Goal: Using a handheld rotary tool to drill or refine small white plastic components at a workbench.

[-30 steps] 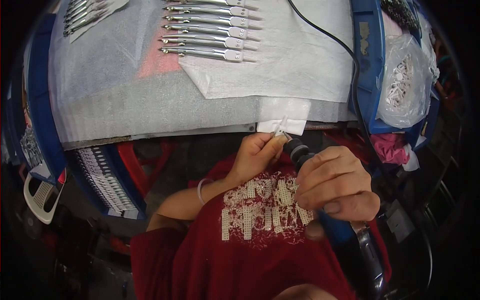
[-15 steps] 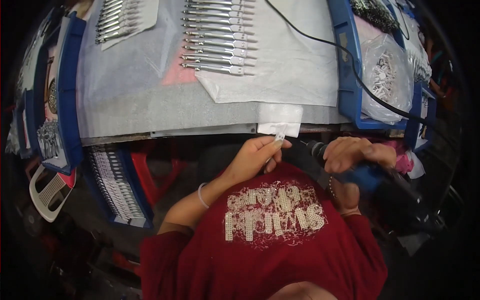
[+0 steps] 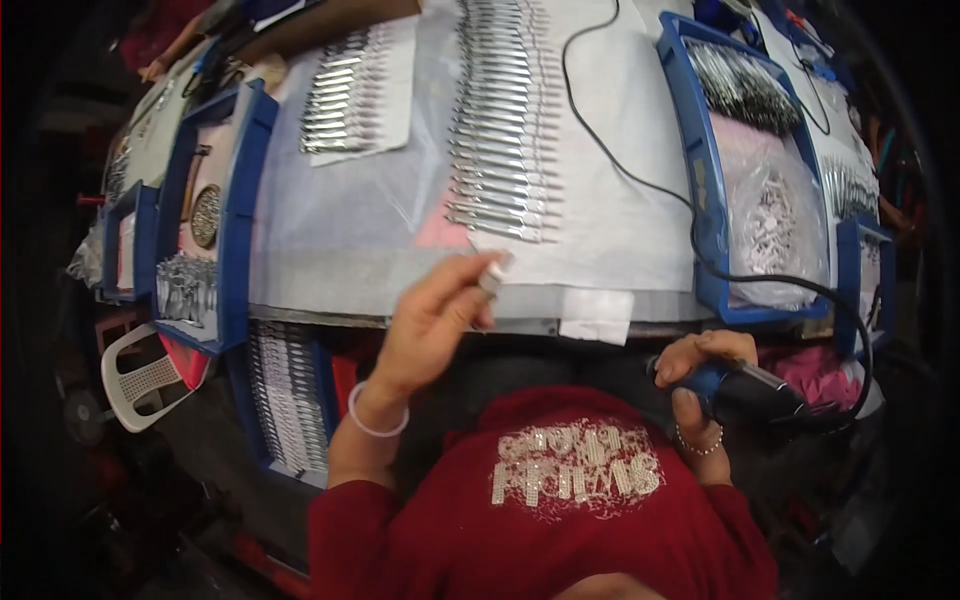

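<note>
Small metal piece point(image 3: 492, 276) in left hand point(image 3: 430, 325) blurred; power tool point(image 3: 755, 392) tip hidden by right hand point(image 3: 700, 365).

likely a small workshop: rows of metal pieces point(image 3: 500, 130), blue trays point(image 3: 705, 180).

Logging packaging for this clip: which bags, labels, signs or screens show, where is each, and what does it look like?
Clear plastic bag: in the blue tray at right, crumpled, holding small pale metal parts.
White tag: rectangular, blank as far as I can tell, hanging off the table's near edge, between the left hand and right hand.
Printed design: silvery, on the person's red shirt.
No signs or screens.
</note>
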`<state>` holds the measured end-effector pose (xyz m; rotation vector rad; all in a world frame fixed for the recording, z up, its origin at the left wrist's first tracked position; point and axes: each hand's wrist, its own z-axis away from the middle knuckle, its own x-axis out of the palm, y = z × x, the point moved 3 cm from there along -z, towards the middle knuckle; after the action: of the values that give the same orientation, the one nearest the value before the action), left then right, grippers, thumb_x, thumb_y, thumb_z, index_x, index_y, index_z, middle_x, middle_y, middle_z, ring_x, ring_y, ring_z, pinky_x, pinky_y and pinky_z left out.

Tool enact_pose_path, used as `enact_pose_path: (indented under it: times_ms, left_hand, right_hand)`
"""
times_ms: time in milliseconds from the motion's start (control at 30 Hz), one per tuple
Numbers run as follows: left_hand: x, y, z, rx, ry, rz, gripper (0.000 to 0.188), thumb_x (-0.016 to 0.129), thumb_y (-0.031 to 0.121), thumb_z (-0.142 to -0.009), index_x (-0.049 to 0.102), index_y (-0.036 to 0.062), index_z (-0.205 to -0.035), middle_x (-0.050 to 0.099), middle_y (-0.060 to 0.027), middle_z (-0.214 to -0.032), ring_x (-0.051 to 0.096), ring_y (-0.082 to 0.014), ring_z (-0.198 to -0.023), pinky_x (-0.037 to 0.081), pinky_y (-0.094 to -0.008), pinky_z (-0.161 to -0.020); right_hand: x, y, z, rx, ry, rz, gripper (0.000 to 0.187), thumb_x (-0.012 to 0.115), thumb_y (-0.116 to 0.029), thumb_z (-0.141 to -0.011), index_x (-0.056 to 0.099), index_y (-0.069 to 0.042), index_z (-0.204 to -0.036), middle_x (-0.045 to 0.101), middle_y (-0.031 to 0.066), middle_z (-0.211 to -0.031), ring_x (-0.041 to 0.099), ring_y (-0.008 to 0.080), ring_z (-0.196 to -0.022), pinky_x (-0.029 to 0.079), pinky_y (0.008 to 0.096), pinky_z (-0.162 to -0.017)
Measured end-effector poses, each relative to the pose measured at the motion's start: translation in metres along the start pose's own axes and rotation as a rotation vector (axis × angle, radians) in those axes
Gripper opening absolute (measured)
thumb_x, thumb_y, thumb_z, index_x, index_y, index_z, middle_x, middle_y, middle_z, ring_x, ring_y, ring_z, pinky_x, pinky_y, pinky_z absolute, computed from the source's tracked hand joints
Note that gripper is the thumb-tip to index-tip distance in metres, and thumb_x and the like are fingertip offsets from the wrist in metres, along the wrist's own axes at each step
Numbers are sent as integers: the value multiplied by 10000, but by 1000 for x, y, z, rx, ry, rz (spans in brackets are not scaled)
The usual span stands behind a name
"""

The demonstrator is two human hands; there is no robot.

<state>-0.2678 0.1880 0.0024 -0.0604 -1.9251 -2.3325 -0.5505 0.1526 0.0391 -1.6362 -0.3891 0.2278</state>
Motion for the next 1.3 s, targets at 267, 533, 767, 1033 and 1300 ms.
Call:
enact_pose_path:
  times_ms: [267,533,767,1033,1300]
  left_hand:
    - [-129,28,-108,353,300,-369,223,564,31,-918,562,5,-1139,579,-10,-932,545,-63,-720,457,-201,-657]
    - [-247,49,-221,458,264,-754,155,626,42,-867,594,16,-1016,636,-36,-868,569,-100,-760,468,-235,-709]
    - [-276,50,-295,273,43,-935,157,674,27,-796,634,5,-946,652,-40,-855,583,-121,-808,477,-255,-768]
    - [-281,40,-311,54,-205,-760,105,685,41,-807,654,15,-903,639,-6,-814,561,-87,-779,471,-233,-739]
    - [-286,42,-300,175,-137,-917,179,686,100,-810,714,34,-974,675,-77,-934,610,-171,-897,481,-285,-809]
  right_hand:
    - [2,1,-2,-75,-37,85,465,711,-45,-754,447,-65,-1136,604,82,-810,598,154,-719,501,279,-666]
    - [9,-7,-22,-119,-56,218,460,749,-74,-714,482,-49,-1088,649,86,-693,622,144,-600,482,249,-548]
    - [19,-6,-36,-55,-76,349,442,764,-81,-708,511,-58,-1071,664,59,-718,637,148,-642,493,269,-610]
    - [23,-6,-45,-1,-123,426,478,781,-71,-692,525,-75,-1094,671,40,-744,639,152,-687,466,287,-660]
    - [27,1,-56,-166,-244,515,518,710,-37,-643,463,-51,-1099,628,76,-687,593,152,-567,485,270,-547]
